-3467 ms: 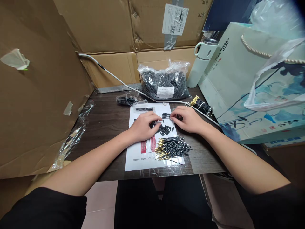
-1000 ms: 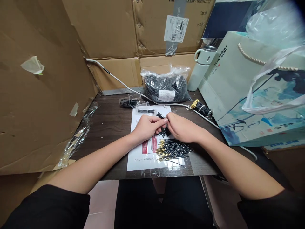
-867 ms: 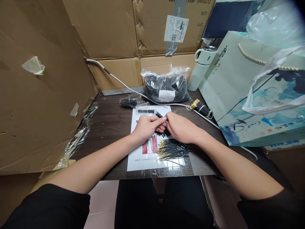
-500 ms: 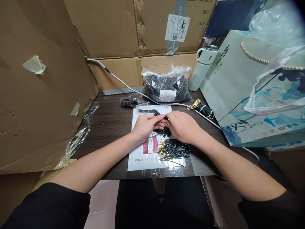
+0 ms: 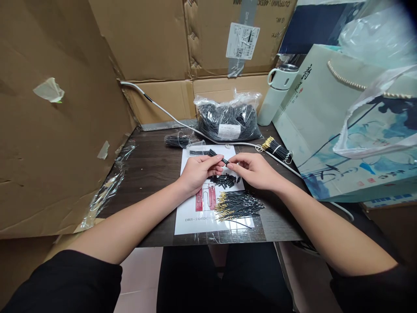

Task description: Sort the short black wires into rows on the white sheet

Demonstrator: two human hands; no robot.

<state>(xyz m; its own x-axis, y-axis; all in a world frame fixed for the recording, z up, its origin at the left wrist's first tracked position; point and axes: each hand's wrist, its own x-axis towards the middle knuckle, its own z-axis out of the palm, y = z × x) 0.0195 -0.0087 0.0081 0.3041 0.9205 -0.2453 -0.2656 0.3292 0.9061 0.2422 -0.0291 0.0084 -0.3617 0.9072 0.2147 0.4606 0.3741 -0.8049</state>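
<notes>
The left hand (image 5: 197, 171) pinches a thin black wire (image 5: 217, 157) between thumb and forefinger, and the wire points up and to the right. The right hand (image 5: 256, 170) is just beside it, with its fingertips (image 5: 232, 165) almost at the wire's end. They are closed together as if they hold a small piece, but this is too small to see for sure.

Both hands are above a white printed sheet (image 5: 195, 217) on the dark table (image 5: 153, 169). Under the hands lies a small heap of short black sleeves (image 5: 224, 180). Nearer to the person lies a loose pile of black wires with gold tips (image 5: 236, 205). This pile looks large, so I judge that much work is left.

A tied bundle of gold-tipped wires (image 5: 275, 148) lies near the right edge, beside a white cable (image 5: 169, 115), and it seems to be finished stock. At the back stands a full plastic bag of black parts (image 5: 228, 121), not opened as far as I see, and a smaller clear packet of black pieces (image 5: 178, 140) lies left of it. A pale flask (image 5: 276, 93) and a paper gift bag (image 5: 329, 117) stand on the right.
</notes>
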